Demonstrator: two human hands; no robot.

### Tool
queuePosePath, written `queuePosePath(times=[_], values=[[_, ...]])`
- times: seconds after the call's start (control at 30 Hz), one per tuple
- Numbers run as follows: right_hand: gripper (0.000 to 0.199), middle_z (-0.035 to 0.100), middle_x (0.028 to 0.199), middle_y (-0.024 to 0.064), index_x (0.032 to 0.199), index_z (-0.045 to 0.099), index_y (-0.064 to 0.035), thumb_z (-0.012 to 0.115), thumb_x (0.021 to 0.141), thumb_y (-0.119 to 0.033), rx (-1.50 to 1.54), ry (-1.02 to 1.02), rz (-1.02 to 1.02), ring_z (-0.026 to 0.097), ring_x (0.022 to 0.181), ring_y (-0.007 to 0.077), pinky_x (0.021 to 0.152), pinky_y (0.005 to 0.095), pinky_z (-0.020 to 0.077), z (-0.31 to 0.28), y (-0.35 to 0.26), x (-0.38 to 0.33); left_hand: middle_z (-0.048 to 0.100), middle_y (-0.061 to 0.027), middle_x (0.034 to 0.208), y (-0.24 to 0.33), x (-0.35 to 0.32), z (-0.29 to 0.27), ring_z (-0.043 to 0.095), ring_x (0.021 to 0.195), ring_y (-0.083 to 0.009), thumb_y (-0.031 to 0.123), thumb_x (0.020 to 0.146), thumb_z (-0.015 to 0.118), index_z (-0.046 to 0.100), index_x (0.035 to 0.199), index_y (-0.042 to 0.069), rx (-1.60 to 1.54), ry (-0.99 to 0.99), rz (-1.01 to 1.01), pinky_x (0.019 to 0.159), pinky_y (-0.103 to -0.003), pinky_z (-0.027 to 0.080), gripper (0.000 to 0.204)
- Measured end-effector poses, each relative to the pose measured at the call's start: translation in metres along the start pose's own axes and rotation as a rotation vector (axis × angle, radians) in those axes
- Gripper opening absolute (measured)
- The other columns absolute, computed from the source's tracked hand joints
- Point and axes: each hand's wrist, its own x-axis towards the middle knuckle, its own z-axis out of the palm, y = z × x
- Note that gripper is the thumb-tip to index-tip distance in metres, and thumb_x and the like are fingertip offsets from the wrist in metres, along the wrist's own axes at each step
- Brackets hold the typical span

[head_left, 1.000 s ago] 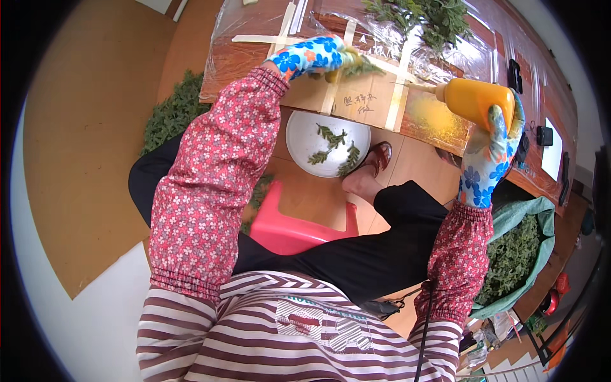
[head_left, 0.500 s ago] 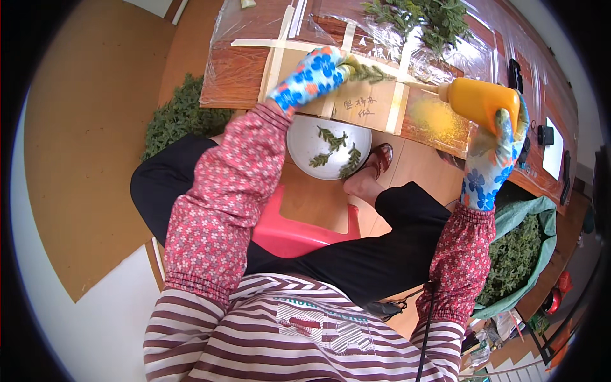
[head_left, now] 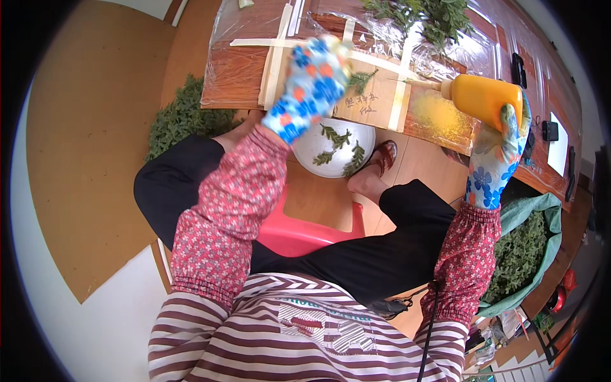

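Note:
My left hand [head_left: 315, 86], in a white glove with blue and orange flowers, is over the left part of a taped cardboard sheet [head_left: 388, 95] at the table edge. It is blurred and its fingers are hidden. Right beside it a small green evergreen sprig [head_left: 361, 81] shows; whether the fingers hold it is unclear. In my right hand [head_left: 499, 143], likewise gloved, a yellow squeeze bottle [head_left: 487, 100] lies on its side, its thin nozzle toward the sprig. Below the table edge, a white basin [head_left: 307, 159] holds several sprigs.
More evergreen branches [head_left: 439, 25] lie on the plastic-covered table [head_left: 235, 70]. Yellow specks [head_left: 439, 116] mark its front right. Greenery [head_left: 184, 121] stands on the floor at left, and a green sack [head_left: 550, 223] of it at right. Between my legs is a red stool [head_left: 305, 234].
My left hand has turned and now shows more of its back, blurred by motion. The sprig beside it has shifted left and slightly down. My right hand with the bottle has hardly moved.

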Motion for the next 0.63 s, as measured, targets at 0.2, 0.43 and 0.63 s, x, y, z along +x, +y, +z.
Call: queuePosePath(times=[0.2, 0.43, 0.63], values=[[0.042, 0.046, 0.121, 0.0109, 0.125, 0.041, 0.0003, 0.055, 0.088, -0.015, -0.111, -0.052, -0.087, 0.049, 0.112, 0.0191, 0.094, 0.033, 0.0429, -0.001, 0.007, -0.002, 0.052, -0.015, 0.108, 0.035, -0.047, 0.047, 0.049, 0.098, -0.031, 0.018, 0.078, 0.052, 0.056, 0.106, 0.006, 0.035, -0.076, 0.005, 0.082, -0.041, 0.039, 0.032], [0.04, 0.05, 0.117, 0.0105, 0.123, 0.043, -0.0019, 0.056, 0.087, -0.016, 0.056, -0.05, -0.012, 0.05, 0.111, 0.0194, 0.093, 0.0337, 0.0423, 0.006, 0.0, -0.002, 0.046, -0.0176, 0.123, 0.018, -0.051, 0.05, 0.044, 0.112, -0.0353, 0.018, 0.074, 0.059, 0.052, 0.119, 0.004, -0.116, -0.136, 0.129, 0.099, -0.044, 0.033, 0.048], [0.042, 0.051, 0.117, 0.0108, 0.123, 0.043, -0.0024, 0.056, 0.087, -0.017, 0.036, -0.044, 0.008, 0.05, 0.11, 0.0199, 0.094, 0.0344, 0.0409, 0.015, -0.002, -0.005, 0.048, -0.0163, 0.121, 0.002, -0.05, 0.046, 0.043, 0.115, -0.0355, 0.011, 0.073, 0.056, 0.052, 0.12, 0.006, -0.129, -0.104, 0.223, 0.103, -0.047, 0.029, 0.047]])
